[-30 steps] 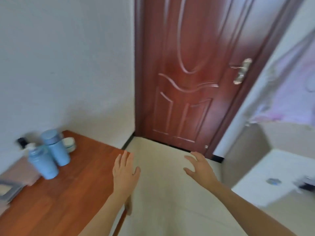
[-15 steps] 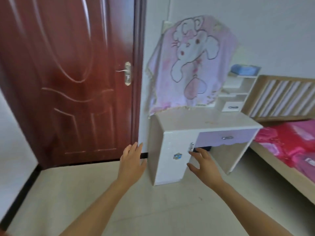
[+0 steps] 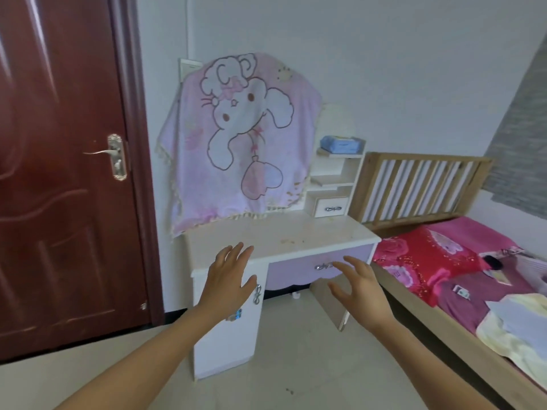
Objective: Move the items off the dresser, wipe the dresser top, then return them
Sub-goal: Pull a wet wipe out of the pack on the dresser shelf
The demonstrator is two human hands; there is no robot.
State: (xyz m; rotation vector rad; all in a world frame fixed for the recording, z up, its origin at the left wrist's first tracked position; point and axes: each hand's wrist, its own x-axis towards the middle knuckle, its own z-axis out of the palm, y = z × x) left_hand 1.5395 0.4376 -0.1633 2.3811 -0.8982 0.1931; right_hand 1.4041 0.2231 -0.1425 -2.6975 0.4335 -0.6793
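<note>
A white dresser (image 3: 296, 235) with a lilac drawer stands against the far wall; its top is bare apart from some brownish stains. A pink cartoon blanket (image 3: 236, 143) hangs over its mirror. A blue packet (image 3: 340, 143) lies on the top side shelf. My left hand (image 3: 229, 279) is raised in front of the dresser's left front corner, fingers spread, holding nothing. My right hand (image 3: 359, 288) hovers below the drawer handle, fingers apart and empty.
A dark red door (image 3: 59, 173) fills the left. A wooden bed (image 3: 444, 276) with red and pink bedding and loose papers lies at the right, close to the dresser. Pale tiled floor (image 3: 296, 374) stretches in front of me.
My view has swung right, from a brown table with blue bottles, past the door, to the white dresser, which is now nearer. Both hands stayed raised and empty.
</note>
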